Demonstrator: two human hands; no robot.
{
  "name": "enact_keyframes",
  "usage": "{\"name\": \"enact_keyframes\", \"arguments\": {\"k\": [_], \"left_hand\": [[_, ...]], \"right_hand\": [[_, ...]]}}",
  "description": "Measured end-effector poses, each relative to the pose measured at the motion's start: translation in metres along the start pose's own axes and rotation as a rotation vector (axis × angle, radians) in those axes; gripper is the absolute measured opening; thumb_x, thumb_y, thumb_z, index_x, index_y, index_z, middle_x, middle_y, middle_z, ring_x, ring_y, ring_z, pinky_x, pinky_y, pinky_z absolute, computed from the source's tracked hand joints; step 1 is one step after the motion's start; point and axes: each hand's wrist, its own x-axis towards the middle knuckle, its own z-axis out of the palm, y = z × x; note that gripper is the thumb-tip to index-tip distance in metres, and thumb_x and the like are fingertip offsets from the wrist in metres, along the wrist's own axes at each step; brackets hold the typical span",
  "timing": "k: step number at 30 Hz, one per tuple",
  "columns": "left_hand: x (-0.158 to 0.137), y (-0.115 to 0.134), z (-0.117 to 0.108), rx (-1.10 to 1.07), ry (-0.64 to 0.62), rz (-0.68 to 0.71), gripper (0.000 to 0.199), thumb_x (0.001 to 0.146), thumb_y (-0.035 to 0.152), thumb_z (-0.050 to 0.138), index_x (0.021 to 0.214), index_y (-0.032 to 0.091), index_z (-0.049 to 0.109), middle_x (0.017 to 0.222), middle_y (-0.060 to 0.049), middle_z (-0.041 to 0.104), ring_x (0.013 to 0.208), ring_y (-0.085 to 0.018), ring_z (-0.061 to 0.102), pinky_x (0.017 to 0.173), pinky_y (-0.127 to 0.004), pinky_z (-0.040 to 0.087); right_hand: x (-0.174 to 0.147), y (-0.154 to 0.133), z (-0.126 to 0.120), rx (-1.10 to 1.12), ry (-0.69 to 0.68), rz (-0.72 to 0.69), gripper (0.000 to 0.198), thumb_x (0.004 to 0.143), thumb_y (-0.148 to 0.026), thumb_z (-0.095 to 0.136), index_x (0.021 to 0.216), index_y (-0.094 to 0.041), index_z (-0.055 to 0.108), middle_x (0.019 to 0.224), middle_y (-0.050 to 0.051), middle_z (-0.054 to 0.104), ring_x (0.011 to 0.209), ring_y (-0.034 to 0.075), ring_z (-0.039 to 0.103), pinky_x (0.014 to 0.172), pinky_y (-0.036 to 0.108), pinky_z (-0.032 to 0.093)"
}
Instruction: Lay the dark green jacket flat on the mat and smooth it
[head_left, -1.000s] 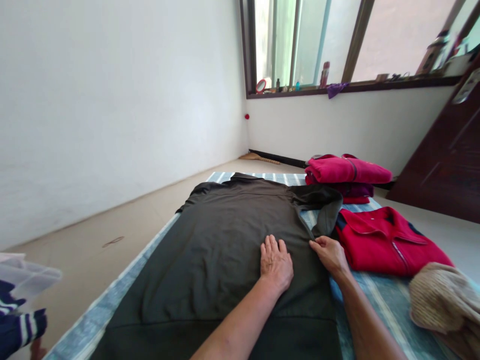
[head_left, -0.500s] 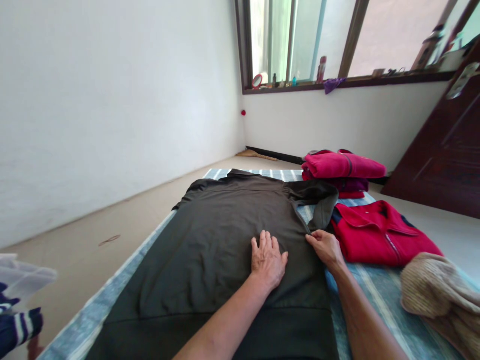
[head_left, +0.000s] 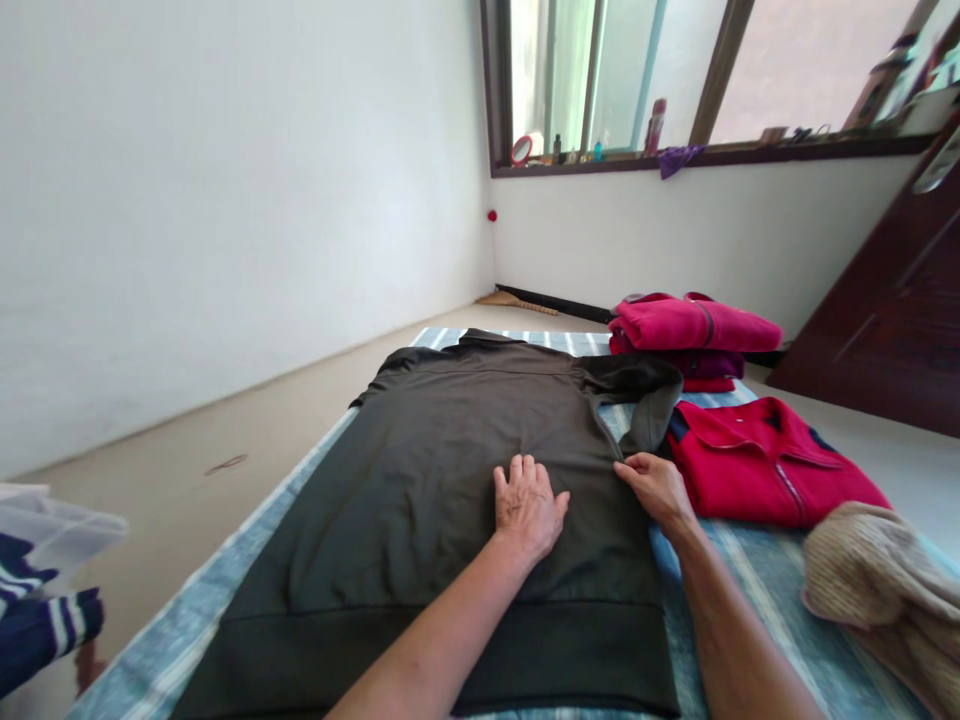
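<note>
A dark grey-black jacket [head_left: 450, 450] lies spread out with its back up and its collar at the far end. My left hand [head_left: 529, 508] rests on the middle of its back, fingers spread a little and nothing held. At the right side, below the armhole, my right hand [head_left: 658, 490] pinches the jacket's edge between thumb and fingers. The right sleeve bends outward beyond that hand, close to a folded red zip jacket [head_left: 780, 465]. Underneath everything is a blue-and-white striped cloth [head_left: 750, 570].
Folded pink and red clothes [head_left: 694, 325] form a stack at the back right. A beige knitted garment [head_left: 862, 565] lies at the near right. Navy striped clothing [head_left: 45, 630] shows at the lower left. A dark red door [head_left: 885, 310] stands at the right, and bottles line the windowsill [head_left: 600, 168].
My left hand has slid slightly toward me and to the left on the jacket. My right hand keeps its pinch. The view has shifted a little, showing more of the jacket's near hem.
</note>
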Motion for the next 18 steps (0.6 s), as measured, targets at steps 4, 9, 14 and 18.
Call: {"name": "enact_keyframes", "arguments": {"k": [4,9,14,18], "left_hand": [[-0.006,-0.001,0.002,0.005,0.014,0.111,0.042,0.091,0.038,0.041,0.121,0.010,0.053,0.133,-0.016,0.050,0.128,-0.029,0.035,0.104,-0.051,0.026],[-0.009,0.005,-0.002,0.031,-0.007,0.099,0.038,0.090,0.035,0.043,0.114,0.009,0.056,0.121,-0.017,0.056,0.111,-0.029,0.047,0.094,-0.047,0.036],[-0.001,0.009,-0.005,0.022,-0.033,0.087,0.030,0.089,0.032,0.045,0.107,0.013,0.059,0.114,-0.014,0.059,0.106,-0.027,0.050,0.092,-0.041,0.038],[0.008,0.011,-0.001,0.017,-0.055,0.003,0.043,0.087,0.039,0.047,0.114,0.006,0.055,0.125,-0.022,0.052,0.118,-0.033,0.045,0.097,-0.045,0.034]], "right_hand": [[-0.002,-0.002,-0.002,0.019,-0.121,0.026,0.029,0.066,-0.047,0.061,0.061,-0.019,0.057,0.048,-0.003,0.050,0.046,0.011,0.048,0.041,0.021,0.029],[-0.005,-0.004,-0.003,0.072,-0.203,0.069,0.031,0.065,-0.044,0.060,0.054,-0.021,0.043,0.043,-0.007,0.039,0.039,0.008,0.041,0.035,0.019,0.025],[-0.006,-0.005,-0.004,0.141,-0.235,0.103,0.031,0.065,-0.043,0.060,0.055,-0.022,0.040,0.044,-0.008,0.039,0.038,0.008,0.041,0.032,0.018,0.026],[-0.008,-0.008,-0.006,0.213,-0.266,0.119,0.031,0.066,-0.046,0.059,0.057,-0.022,0.042,0.043,-0.008,0.039,0.036,0.008,0.041,0.031,0.019,0.027]]}}
